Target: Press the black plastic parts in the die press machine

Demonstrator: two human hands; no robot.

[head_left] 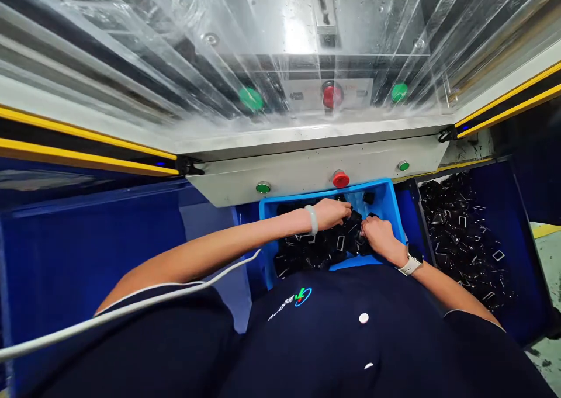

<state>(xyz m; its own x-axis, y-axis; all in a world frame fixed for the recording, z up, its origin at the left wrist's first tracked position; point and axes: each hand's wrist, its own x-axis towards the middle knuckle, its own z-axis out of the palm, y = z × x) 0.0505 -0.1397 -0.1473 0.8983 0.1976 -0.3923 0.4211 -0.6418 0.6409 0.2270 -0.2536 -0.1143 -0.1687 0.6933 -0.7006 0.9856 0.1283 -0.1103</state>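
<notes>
Both hands are inside a light blue plastic bin (397, 214) heaped with small glossy black parts (307, 256), some showing a pale rectangular outline. My left hand (332, 213), with a pale bangle at its wrist, reaches over the pile. Its fingers are bent and pressed together at the tips, close to some black parts; anything in them is hidden. To its right, my right hand (380, 238), wearing a light-strapped watch, has its fingers curled down among black parts near the bin's right side. What it grips cannot be made out.
A machine panel (302, 170) with green buttons and a red button (340, 179) borders the bin's far side. Yellow-edged bars (87, 146) flank the plastic-covered machine. A dark blue container (504, 199) at right holds more black parts. A white cable (131, 304) crosses on the left.
</notes>
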